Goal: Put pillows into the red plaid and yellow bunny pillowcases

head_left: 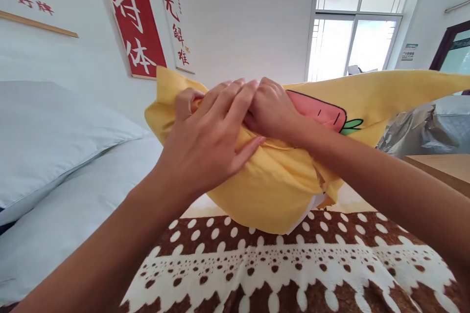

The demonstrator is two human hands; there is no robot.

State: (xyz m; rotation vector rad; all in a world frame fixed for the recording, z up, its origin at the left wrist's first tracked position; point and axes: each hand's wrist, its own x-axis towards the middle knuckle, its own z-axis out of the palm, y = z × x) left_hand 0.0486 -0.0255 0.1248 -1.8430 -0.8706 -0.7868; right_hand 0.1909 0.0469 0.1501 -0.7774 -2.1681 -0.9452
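Note:
A yellow cloth (pixel 264 190) printed with a pink carrot with green leaves is bunched up in front of me, held above the bed. My left hand (pixel 213 132) lies over its top left part, fingers curled over the fabric and thumb stretched to the right. Right beside it, my right hand (pixel 271 107) is closed in a fist on the gathered cloth, and the two hands touch. From the right hand the fabric stretches away to the right edge of the view. A white edge shows beneath the cloth's lower right side. The right fingertips are mostly hidden.
Under the cloth spreads a brown and white patterned blanket (pixel 279 264). Pale pillows (pixel 66 156) are stacked at left. A wooden surface (pixel 444 166) and a grey plastic-wrapped bundle (pixel 422 129) stand at right. Red and white hanging banners (pixel 134 19) and a window (pixel 356 34) are behind.

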